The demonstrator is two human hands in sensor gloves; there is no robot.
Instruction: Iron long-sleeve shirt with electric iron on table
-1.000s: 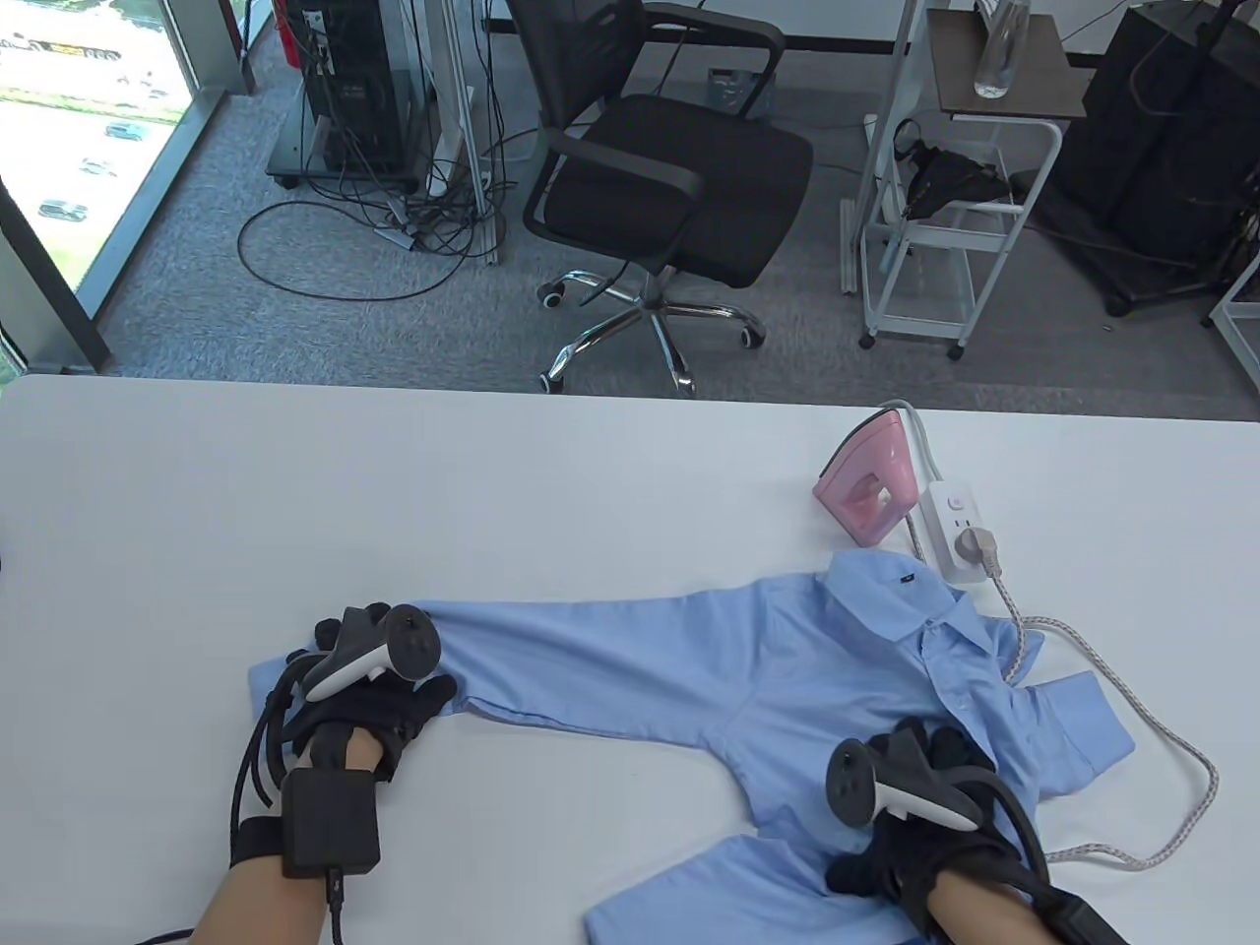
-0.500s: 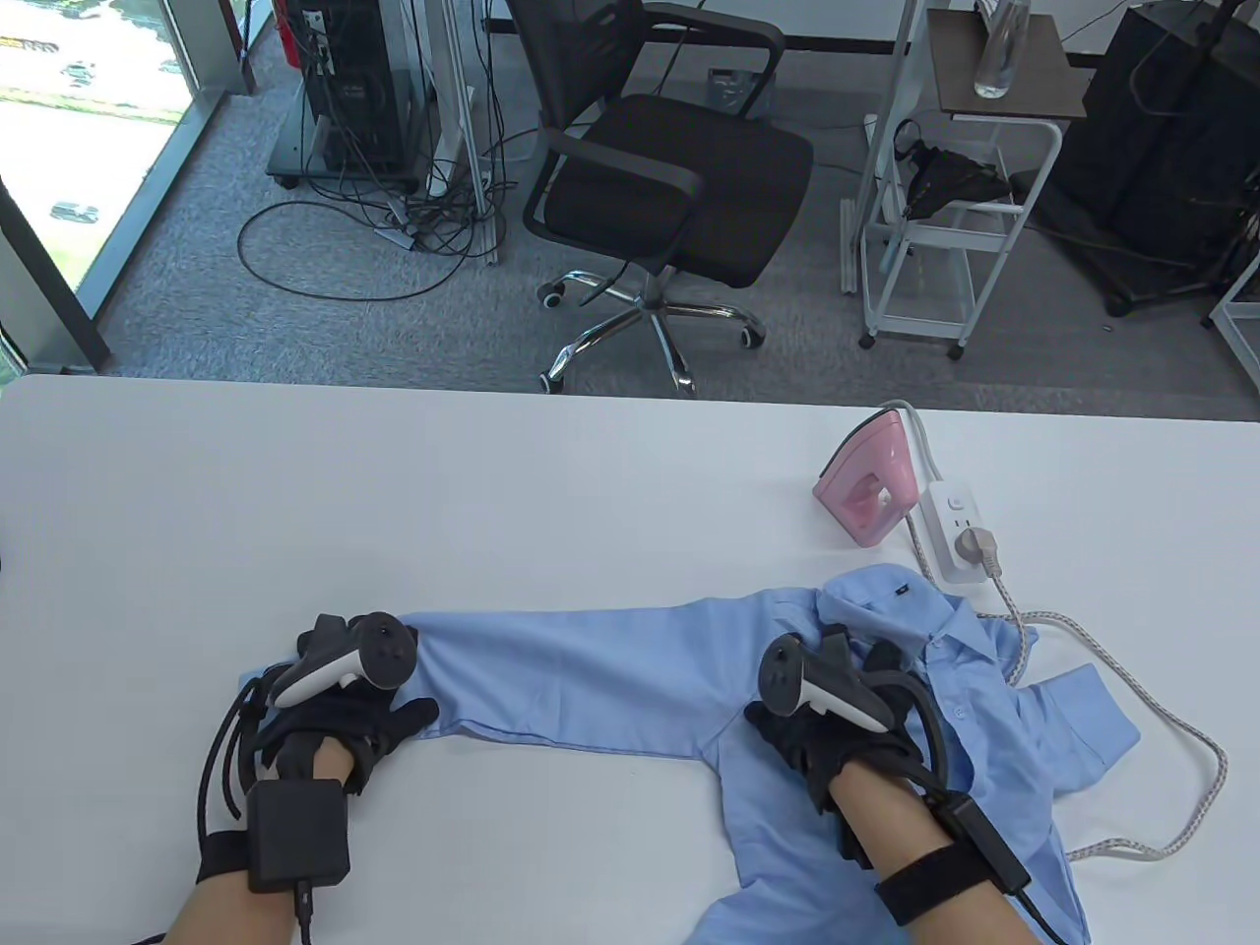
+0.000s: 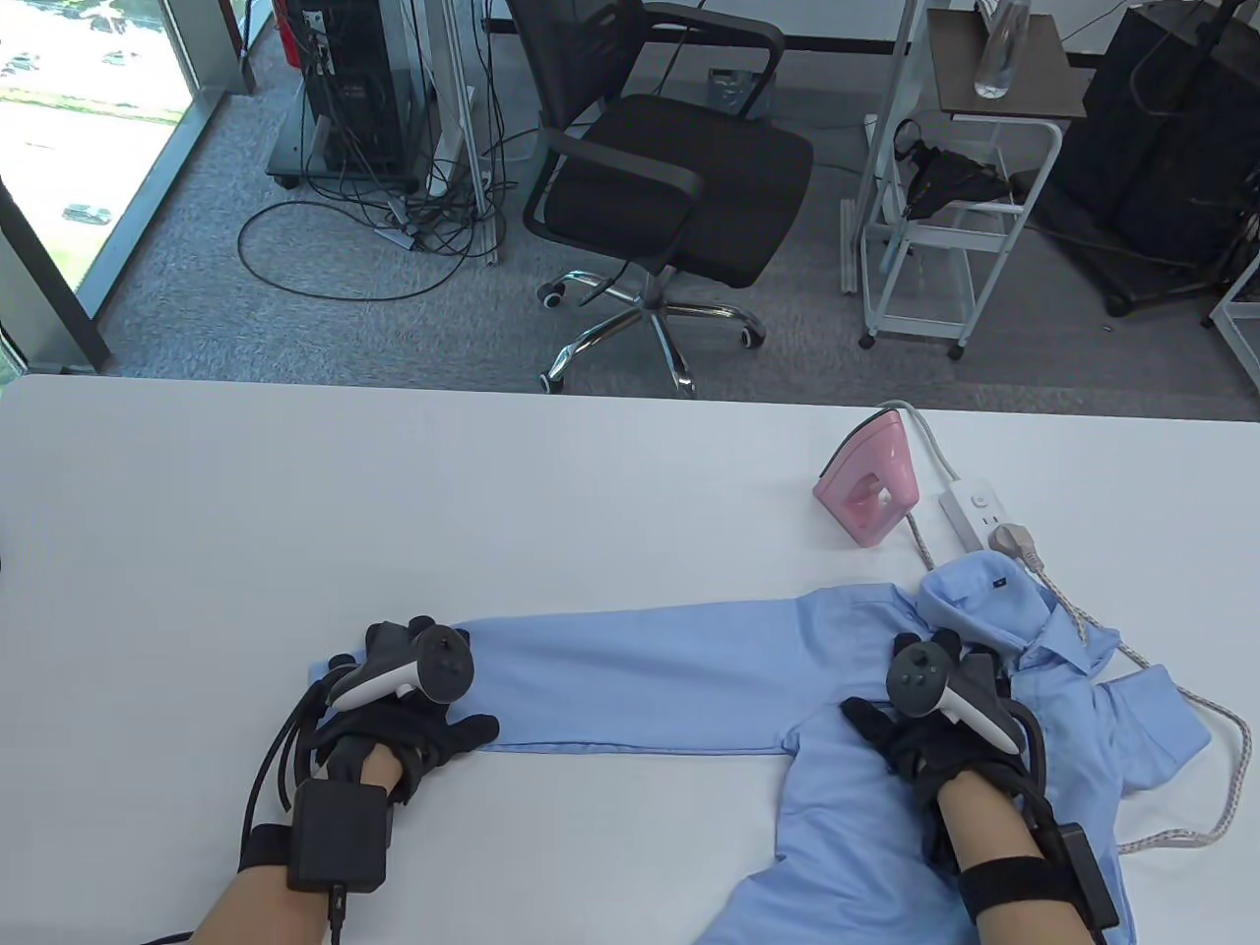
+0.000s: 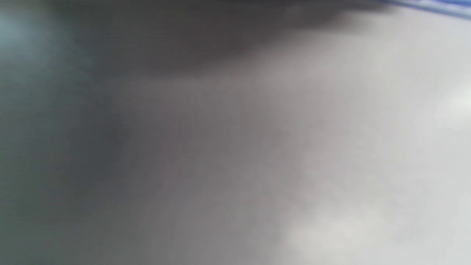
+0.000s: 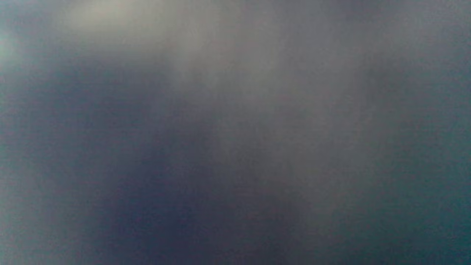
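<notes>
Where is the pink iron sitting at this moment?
In the table view, the pink iron stands on the table's far right, beside the white power strip, just beyond the shirt's collar; neither hand touches it.

Far half of table [image 3: 394, 472]: bare, open to my reach.
Right, far side: iron [image 3: 868, 490], power strip [image 3: 975, 512] and cord [image 3: 1162, 679] block me.
Near edge: shirt [image 3: 689, 669] spans it.

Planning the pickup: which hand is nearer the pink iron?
Right. The right hand rests on the shirt just below the pink iron; the left hand sits far across, at the cuff.
</notes>
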